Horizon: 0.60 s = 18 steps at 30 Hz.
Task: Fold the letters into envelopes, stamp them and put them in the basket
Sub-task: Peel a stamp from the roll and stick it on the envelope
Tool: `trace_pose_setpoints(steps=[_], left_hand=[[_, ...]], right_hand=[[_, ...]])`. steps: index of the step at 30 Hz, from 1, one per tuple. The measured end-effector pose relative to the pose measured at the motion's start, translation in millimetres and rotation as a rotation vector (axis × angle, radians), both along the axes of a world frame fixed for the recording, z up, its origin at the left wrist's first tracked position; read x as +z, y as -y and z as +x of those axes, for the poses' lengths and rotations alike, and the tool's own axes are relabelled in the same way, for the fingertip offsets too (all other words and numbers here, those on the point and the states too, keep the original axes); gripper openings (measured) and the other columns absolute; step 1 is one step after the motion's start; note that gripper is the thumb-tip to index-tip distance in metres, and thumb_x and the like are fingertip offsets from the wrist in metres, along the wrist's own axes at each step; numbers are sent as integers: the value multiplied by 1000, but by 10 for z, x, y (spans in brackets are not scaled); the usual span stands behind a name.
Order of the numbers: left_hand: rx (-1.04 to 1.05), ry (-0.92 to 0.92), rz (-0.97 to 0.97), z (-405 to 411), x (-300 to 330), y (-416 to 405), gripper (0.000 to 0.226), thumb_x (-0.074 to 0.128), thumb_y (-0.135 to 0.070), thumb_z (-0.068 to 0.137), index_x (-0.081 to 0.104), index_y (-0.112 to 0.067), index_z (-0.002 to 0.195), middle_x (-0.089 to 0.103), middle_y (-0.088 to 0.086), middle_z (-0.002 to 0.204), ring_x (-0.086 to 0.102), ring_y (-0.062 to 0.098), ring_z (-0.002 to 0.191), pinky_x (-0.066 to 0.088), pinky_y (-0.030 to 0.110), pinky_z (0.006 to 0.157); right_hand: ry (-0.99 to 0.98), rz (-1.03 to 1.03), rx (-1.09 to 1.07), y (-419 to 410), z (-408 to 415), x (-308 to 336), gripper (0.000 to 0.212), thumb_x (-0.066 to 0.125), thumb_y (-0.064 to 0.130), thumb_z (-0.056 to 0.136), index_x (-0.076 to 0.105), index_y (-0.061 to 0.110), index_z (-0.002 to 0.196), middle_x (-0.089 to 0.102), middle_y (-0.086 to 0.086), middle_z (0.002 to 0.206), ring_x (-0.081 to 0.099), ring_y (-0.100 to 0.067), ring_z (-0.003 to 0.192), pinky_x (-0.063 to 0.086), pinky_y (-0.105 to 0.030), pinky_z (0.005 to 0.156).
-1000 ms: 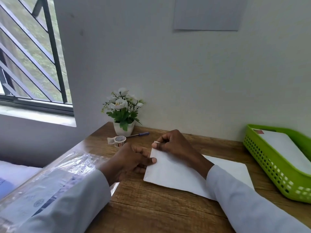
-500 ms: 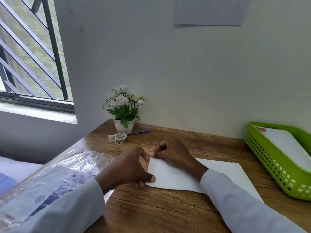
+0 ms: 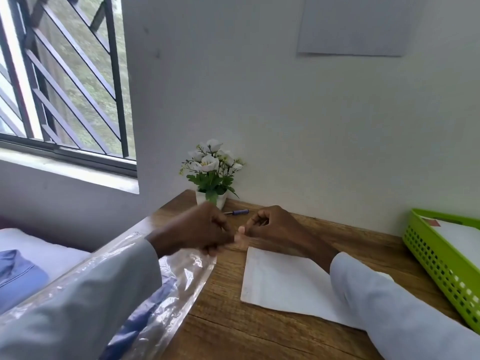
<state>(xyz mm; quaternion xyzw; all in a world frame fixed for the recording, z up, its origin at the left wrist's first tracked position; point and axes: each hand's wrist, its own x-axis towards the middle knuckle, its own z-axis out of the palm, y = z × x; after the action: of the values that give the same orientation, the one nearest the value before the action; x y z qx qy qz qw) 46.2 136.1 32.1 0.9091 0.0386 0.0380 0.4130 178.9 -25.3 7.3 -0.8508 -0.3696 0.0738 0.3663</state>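
At the table's left edge a clear plastic bag (image 3: 179,276) hangs partly over the side, and the left sleeve (image 3: 78,302) lies across it. The left hand (image 3: 197,229) is blurred, its fingers curled in; what they pinch, if anything, cannot be told. Just right of it the right hand (image 3: 272,224) is closed too, thumb and forefinger pressed together above the wood; any small thing between them is too tiny to make out. Behind both hands, against the wall, stand a flower pot (image 3: 211,200) and a pen (image 3: 237,212). The envelope (image 3: 283,281) lies flat on the table (image 3: 233,331), near both hands, the right forearm over its far side. Bare wood lies in front of it. At the right edge the green basket (image 3: 441,271) holds a white envelope.
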Motion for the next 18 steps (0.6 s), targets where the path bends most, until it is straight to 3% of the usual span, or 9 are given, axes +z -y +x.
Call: trace_pose_setpoints(steps=[4, 7, 10, 12, 18], left_hand=[[334, 399, -66, 231, -103, -420, 9, 77, -17, 81, 75, -11, 75, 71, 8, 62, 61, 14, 48, 51, 29, 50], [573, 565, -77, 317, -374, -555, 11, 75, -16, 82, 74, -15, 71, 71, 4, 64, 63, 16, 56, 54, 38, 58], [635, 561, -36, 330, -509, -609, 11, 70, -7, 82, 75, -17, 80, 69, -5, 72, 65, 15, 71, 53, 32, 67], [661, 554, -44, 327, -533, -665, 20, 65, -1, 81, 76, -17, 85, 69, -6, 78, 66, 18, 78, 52, 30, 72], [529, 446, 74, 322, -644, -804, 28, 64, 4, 72, 75, -21, 77, 73, -8, 80, 67, 16, 78, 57, 38, 75]], right_hand=[[129, 65, -30, -249, 53, -15, 19, 75, 41, 79, 74, 22, 79, 71, 7, 76, 59, -5, 66, 43, -23, 59], [224, 28, 24, -446, -17, -103, 20, 73, 36, 82, 75, 25, 99, 73, 9, 94, 60, -5, 78, 41, -18, 62], [339, -7, 83, -631, -50, -212, 41, 70, 39, 82, 67, 30, 121, 66, 8, 120, 59, -8, 96, 45, -22, 73], [355, -19, 98, -724, -74, -261, 44, 69, 42, 82, 63, 34, 126, 58, 8, 130, 58, -13, 107, 50, -28, 81], [339, -4, 64, -844, -70, -313, 25, 72, 39, 81, 72, 31, 105, 63, 9, 117, 61, -11, 93, 47, -27, 71]])
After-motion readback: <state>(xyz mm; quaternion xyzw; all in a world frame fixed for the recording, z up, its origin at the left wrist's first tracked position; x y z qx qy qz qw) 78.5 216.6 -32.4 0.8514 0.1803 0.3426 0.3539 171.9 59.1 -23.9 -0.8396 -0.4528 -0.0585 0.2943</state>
